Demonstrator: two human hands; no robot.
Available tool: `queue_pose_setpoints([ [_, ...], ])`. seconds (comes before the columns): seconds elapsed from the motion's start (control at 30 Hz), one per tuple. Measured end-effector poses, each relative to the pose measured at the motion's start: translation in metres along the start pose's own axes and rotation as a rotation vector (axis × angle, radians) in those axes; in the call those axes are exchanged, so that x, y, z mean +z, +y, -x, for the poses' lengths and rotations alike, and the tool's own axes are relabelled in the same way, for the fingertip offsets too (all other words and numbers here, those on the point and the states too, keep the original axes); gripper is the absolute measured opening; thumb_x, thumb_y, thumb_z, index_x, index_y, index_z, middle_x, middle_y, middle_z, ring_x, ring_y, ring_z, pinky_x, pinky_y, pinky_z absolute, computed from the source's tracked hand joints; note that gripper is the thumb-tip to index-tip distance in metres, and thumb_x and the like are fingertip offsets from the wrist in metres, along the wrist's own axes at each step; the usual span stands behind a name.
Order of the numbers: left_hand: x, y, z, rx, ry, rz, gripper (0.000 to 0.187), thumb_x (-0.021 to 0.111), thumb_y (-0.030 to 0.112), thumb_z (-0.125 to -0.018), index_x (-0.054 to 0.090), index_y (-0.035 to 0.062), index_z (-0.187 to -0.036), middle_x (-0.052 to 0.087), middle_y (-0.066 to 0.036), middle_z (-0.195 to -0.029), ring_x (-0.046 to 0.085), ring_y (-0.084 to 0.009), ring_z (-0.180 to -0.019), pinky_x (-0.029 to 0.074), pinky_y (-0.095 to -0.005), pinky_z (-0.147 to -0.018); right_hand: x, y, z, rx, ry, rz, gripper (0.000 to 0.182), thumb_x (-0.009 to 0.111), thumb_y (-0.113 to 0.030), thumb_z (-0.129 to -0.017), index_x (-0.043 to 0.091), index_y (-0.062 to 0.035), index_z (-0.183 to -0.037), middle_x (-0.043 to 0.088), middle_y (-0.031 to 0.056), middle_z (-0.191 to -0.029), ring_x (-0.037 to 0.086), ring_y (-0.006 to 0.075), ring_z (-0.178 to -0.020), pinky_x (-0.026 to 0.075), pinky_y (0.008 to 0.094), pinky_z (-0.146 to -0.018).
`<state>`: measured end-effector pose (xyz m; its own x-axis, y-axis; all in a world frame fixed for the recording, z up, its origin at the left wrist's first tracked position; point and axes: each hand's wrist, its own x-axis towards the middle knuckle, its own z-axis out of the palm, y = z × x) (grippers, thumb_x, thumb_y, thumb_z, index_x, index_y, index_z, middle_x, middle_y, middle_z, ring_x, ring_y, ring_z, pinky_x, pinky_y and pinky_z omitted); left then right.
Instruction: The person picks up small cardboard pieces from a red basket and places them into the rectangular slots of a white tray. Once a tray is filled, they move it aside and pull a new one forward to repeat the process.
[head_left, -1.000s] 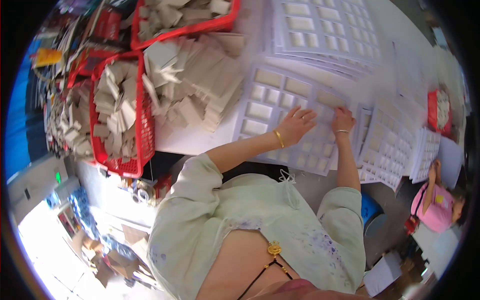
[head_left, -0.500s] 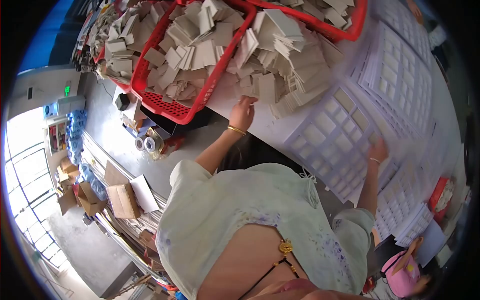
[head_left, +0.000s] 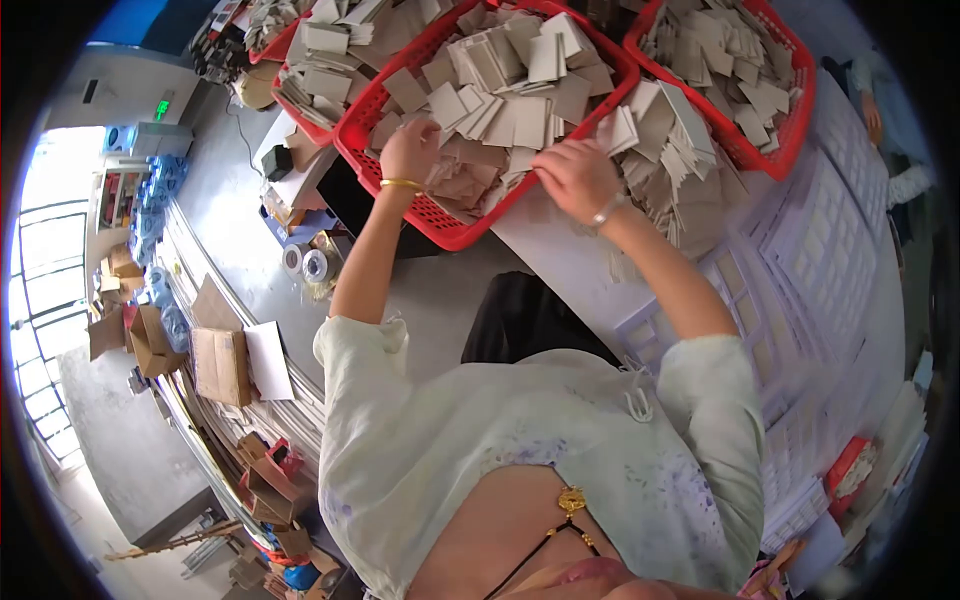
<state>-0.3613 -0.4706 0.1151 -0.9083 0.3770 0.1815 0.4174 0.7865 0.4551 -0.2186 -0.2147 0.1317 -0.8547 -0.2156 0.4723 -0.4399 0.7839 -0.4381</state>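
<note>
My left hand (head_left: 408, 152), with a gold bangle at the wrist, reaches into the near part of a red plastic basket (head_left: 463, 236). Its fingers curl down among grey cardboard pieces (head_left: 490, 112); what they hold, if anything, is hidden. My right hand (head_left: 578, 180) is at the basket's right rim, its fingers bent and pressed together, pointing left. I cannot make out what lies in that grip. Just beyond it is a loose pile of cardboard pieces (head_left: 680, 185) on the white table (head_left: 545, 245). White gridded panels (head_left: 740, 300) lie under and beyond my right forearm.
A second red basket (head_left: 775, 150) of cardboard pieces stands at the back right, another (head_left: 305, 115) at the left. Tape rolls (head_left: 318, 265) and cardboard boxes (head_left: 220, 365) are off to the left. Another person's arm (head_left: 872, 115) shows at the right edge.
My right hand has left the gridded panel and come across to the basket's rim. My left hand has moved from the table edge into the basket. The view has shifted left.
</note>
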Motion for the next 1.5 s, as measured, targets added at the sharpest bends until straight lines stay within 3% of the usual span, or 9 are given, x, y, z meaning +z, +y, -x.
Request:
queue_pose_setpoints([
  [0.27, -0.012, -0.068, 0.0, -0.126, -0.535, -0.254, 0.019, 0.063, 0.028, -0.075, 0.069, 0.0127, -0.085, 0.068, -0.011, -0.09, 0.064, -0.0303, -0.089, 0.05, -0.0422, -0.078, 0.132, -0.035, -0.097, 0.138, -1.103, 0.238, 0.027, 0.061, -0.026, -0.081, 0.069, -0.011, -0.102, 0.067, 0.0106, -0.105, 0.063, 0.0283, -0.1, 0.053, 0.0371, -0.08],
  [0.47, -0.01, -0.051, 0.014, -0.085, -0.651, -0.386, 0.018, 0.065, 0.028, -0.075, 0.071, 0.0136, -0.085, 0.069, -0.009, -0.091, 0.065, -0.0276, -0.088, 0.051, -0.041, -0.075, 0.194, -0.038, -0.107, 0.259, -1.075, 0.268, 0.027, 0.056, -0.024, -0.085, 0.069, -0.0134, -0.105, 0.066, 0.0063, -0.111, 0.064, 0.0231, -0.102, 0.052, 0.0357, -0.082],
  [0.7, 0.007, -0.034, 0.012, -0.029, -0.778, -0.508, 0.017, 0.063, 0.021, -0.076, 0.071, 0.0105, -0.087, 0.069, -0.011, -0.093, 0.066, -0.0298, -0.089, 0.053, -0.0398, -0.073, 0.144, -0.047, -0.119, 0.156, -1.079, 0.286, 0.024, 0.063, -0.019, -0.077, 0.07, -0.013, -0.1, 0.067, 0.0082, -0.107, 0.065, 0.0246, -0.098, 0.053, 0.0357, -0.08],
  [0.87, 0.014, -0.016, 0.0, 0.048, -0.773, -0.498, 0.02, 0.066, 0.022, -0.076, 0.069, 0.0096, -0.092, 0.068, -0.011, -0.093, 0.066, -0.0305, -0.087, 0.053, -0.0401, -0.072, 0.112, -0.009, -0.101, 0.26, -0.86, 0.162, 0.022, 0.062, -0.014, -0.075, 0.069, -0.012, -0.096, 0.068, 0.0106, -0.097, 0.065, 0.0266, -0.093, 0.052, 0.0377, -0.078],
  [0.97, 0.017, -0.018, -0.004, 0.144, -0.559, -0.105, 0.028, 0.068, 0.023, -0.075, 0.064, 0.007, -0.098, 0.068, -0.01, -0.091, 0.065, -0.0308, -0.081, 0.052, -0.0394, -0.069, 0.096, 0.014, -0.079, 0.304, -0.647, -0.09, 0.019, 0.06, -0.016, -0.077, 0.065, -0.0095, -0.094, 0.067, 0.0131, -0.09, 0.064, 0.0307, -0.086, 0.051, 0.041, -0.077],
  [1.07, 0.013, -0.004, -0.015, 0.027, -0.669, 0.168, 0.031, 0.068, 0.023, -0.076, 0.06, 0.0067, -0.101, 0.067, -0.01, -0.086, 0.064, -0.0264, -0.072, 0.051, -0.0359, -0.065, 0.076, 0.016, -0.066, 0.369, -0.477, -0.189, 0.02, 0.059, -0.018, -0.077, 0.064, -0.0078, -0.093, 0.067, 0.0137, -0.086, 0.064, 0.0311, -0.085, 0.05, 0.0418, -0.076],
  [1.1, 0.0, 0.016, -0.018, -0.193, -0.792, 0.321, 0.027, 0.066, 0.02, -0.08, 0.059, 0.0031, -0.099, 0.066, -0.009, -0.082, 0.064, -0.0186, -0.067, 0.051, -0.0317, -0.061, 0.072, 0.017, -0.059, 0.36, -0.366, -0.235, 0.018, 0.062, -0.015, -0.08, 0.06, -0.0028, -0.093, 0.067, 0.0128, -0.079, 0.066, 0.0284, -0.074, 0.051, 0.0361, -0.066],
  [1.23, -0.012, 0.049, -0.009, -0.108, -0.643, 0.641, 0.022, 0.064, 0.014, -0.085, 0.058, -0.0034, -0.097, 0.064, -0.005, -0.074, 0.063, -0.0107, -0.065, 0.05, -0.0246, -0.057, 0.046, 0.008, -0.029, 0.545, -0.099, -0.557, 0.021, 0.062, -0.011, -0.085, 0.057, -0.0018, -0.104, 0.065, 0.0056, -0.078, 0.063, 0.0109, -0.064, 0.048, 0.0262, -0.052],
  [1.5, 0.016, 0.159, 0.044, -0.016, -0.479, 0.954, 0.012, 0.056, 0.01, -0.092, 0.058, -0.0004, -0.098, 0.062, -0.003, -0.077, 0.058, -0.007, -0.061, 0.046, -0.0205, -0.053, -0.052, -0.027, 0.081, 0.903, 0.337, -1.18, 0.025, 0.061, -0.009, -0.087, 0.055, -0.0033, -0.11, 0.06, 0.0024, -0.083, 0.057, 0.0085, -0.059, 0.042, 0.0202, -0.042],
])
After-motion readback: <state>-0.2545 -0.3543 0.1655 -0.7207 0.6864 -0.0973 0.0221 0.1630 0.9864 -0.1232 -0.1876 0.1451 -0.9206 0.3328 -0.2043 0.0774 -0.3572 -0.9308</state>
